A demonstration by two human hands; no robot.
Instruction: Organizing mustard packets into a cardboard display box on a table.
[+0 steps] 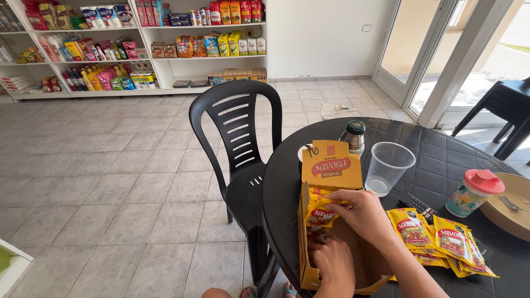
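At about six o'clock on the round black table (441, 160), nearest the camera, the left hand (334, 264) was sunk inside the open cardboard box (331, 165), knuckles up; its fingers were hidden by the box wall and the hand itself, so I could not tell how far they were curled or whether they gripped anything. Just beyond it, toward twelve o'clock, the right hand (361, 212) came across from the four o'clock side and pinched a yellow sauce sachet (321, 212) between thumb and fingertips, fingers closed on its right edge. That sachet sat at the box's mouth, at nine o'clock from the right hand, its long axis running roughly nine to three, with more sachets packed beneath it. The right hand was therefore the nearer one to the sachet, and the box itself lay lengthwise from six to twelve, its lid flap standing up at the far end. Off at three o'clock from the hands, a loose pile of sachets (439, 240) lay flat on the tabletop, well apart from the box. Farther out stood a clear plastic cup (388, 167), a small jar (354, 135) at twelve o'clock behind the lid, and a tumbler with a pink lid (475, 192) toward two o'clock. Beyond the table edge a black plastic chair (237, 138) faced away.
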